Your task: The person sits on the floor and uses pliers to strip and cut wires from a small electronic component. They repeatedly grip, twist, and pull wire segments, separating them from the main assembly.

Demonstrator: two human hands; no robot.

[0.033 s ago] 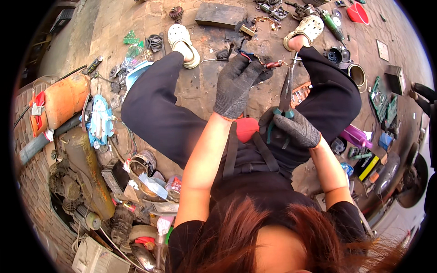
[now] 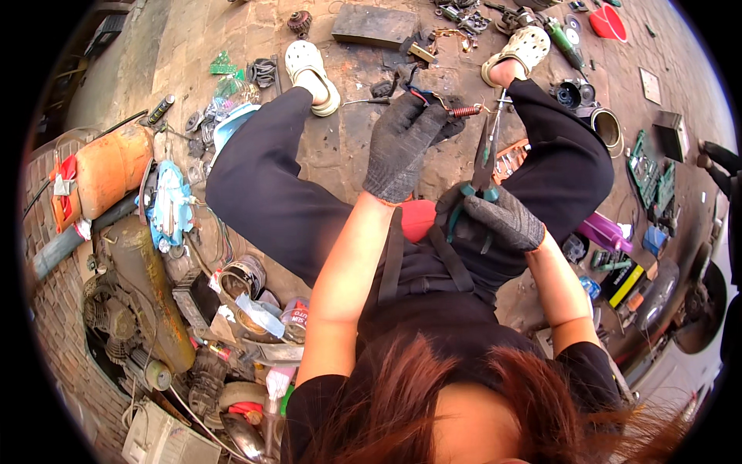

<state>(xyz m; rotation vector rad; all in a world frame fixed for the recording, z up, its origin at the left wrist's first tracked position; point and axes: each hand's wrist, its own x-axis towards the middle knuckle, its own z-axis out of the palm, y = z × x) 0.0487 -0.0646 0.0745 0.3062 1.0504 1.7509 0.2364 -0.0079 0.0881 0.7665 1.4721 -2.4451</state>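
My left hand (image 2: 400, 147), in a dark grey knit glove, is closed round a dark part with red and blue wires (image 2: 418, 94). From its fingers a small reddish copper coil (image 2: 465, 112) points right, a thin wire end sticking out. My right hand (image 2: 502, 218), gloved alike, grips long-nose pliers (image 2: 485, 158) with green handles. Their jaws point up and stand slightly apart, close to the coil's wire end; whether they touch it I cannot tell. Beyond the pliers a thin metal rod (image 2: 499, 116) lies by my right leg.
Between my feet lies a grey metal block (image 2: 376, 26). A green angle grinder (image 2: 566, 43) and a red bucket (image 2: 607, 24) stand far right. An orange gas cylinder (image 2: 104, 174) lies left, with scrap motors and cans below it. A green tool case (image 2: 651, 176) lies right.
The pliers' jaws have parted a little and their tips have shifted slightly left. My left hand and the coil are nearly unmoved.
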